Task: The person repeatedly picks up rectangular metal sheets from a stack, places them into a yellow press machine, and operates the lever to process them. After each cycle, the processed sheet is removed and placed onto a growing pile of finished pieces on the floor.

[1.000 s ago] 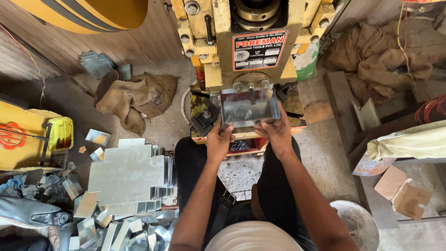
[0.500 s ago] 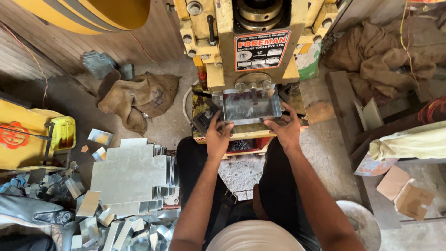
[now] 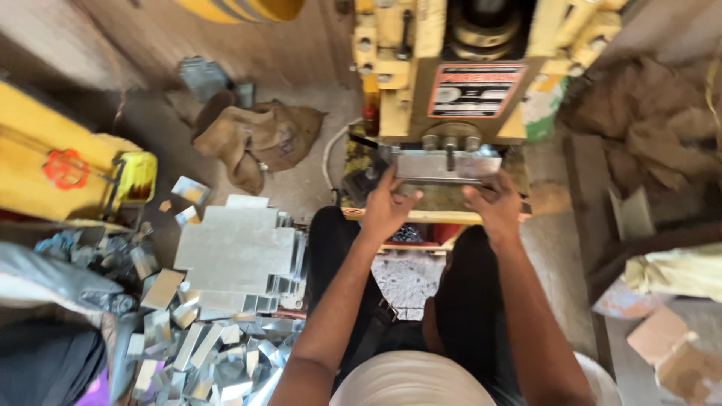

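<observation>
Nearest, to the left on the floor: stacked metal sheets (image 3: 239,256). Further out, left hand (image 3: 387,207) and right hand (image 3: 492,204), fingers closed on a metal plate (image 3: 444,167) held level under the yellow press (image 3: 466,68).

Stacked metal sheets (image 3: 241,256), burlap sack (image 3: 259,139) alongside

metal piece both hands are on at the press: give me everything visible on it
The metal sheet is a flat, rectangular piece of shiny grey metal, bare and reflective, lying roughly level and wider than deep. It sits at the front of the yellow press, just under its three round knobs. The left hand grips its left edge and the right hand its right edge, fingers on top. Motion blur hides any holes or surface detail.
</observation>
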